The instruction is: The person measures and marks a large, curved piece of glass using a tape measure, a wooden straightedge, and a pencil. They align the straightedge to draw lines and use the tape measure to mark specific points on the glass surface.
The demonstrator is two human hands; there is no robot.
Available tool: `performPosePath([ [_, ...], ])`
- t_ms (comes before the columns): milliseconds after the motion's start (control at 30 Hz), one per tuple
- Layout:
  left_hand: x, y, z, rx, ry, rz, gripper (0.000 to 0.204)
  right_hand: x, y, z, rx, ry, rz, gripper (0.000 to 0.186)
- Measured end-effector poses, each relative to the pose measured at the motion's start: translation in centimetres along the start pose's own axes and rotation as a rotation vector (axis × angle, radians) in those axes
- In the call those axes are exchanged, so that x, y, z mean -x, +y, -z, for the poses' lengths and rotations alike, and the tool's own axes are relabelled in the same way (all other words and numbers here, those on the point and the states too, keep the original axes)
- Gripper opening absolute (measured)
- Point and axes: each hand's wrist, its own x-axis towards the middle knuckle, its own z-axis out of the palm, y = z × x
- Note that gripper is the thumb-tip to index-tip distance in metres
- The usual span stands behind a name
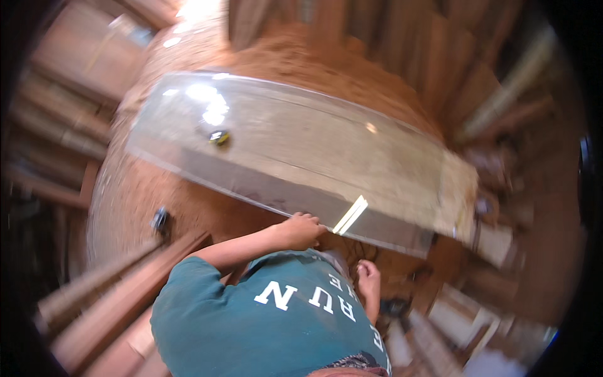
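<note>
A long clear glass sheet (301, 135) lies slanting across a pale work surface in front of me. My left hand (306, 230) is at its near edge, with the fingers bent over the rim. Lower and to the right, my right hand (369, 275) hangs beside my body, apart from the glass. Its fingers are curled, and whatever may be inside them is hidden. Toward the far left end of the sheet rests a small round black-and-yellow object (218, 137), perhaps a tape measure. A bright pale strip (350, 215), possibly a reflection, shows near my left hand.
Reddish-brown sawdust or soil covers the ground (144, 207). Long timber pieces (125, 295) lie at the lower left, near a small dark object (159, 218). Boards stand at the back (408, 56). Pale panels and scraps (461, 314) are piled at the lower right. Outer areas are blurred.
</note>
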Motion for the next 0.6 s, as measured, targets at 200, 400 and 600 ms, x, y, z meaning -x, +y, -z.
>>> performPosePath([
  [200,1.6,1.1,-3.1,0.099,0.373,0.284,0.033,-7.2,-8.0,-0.2,0.251,-0.474,0.232,0.026],
  [400,7.7,5.0,-11.8,0.271,0.520,0.708,0.043,-14.2,-9.8,1.8,0.391,-0.692,0.429,0.018],
  [600,11.3,8.6,-19.2,0.420,0.518,1.039,0.047,-16.3,-13.7,-1.2,0.489,-0.775,0.496,0.030],
])
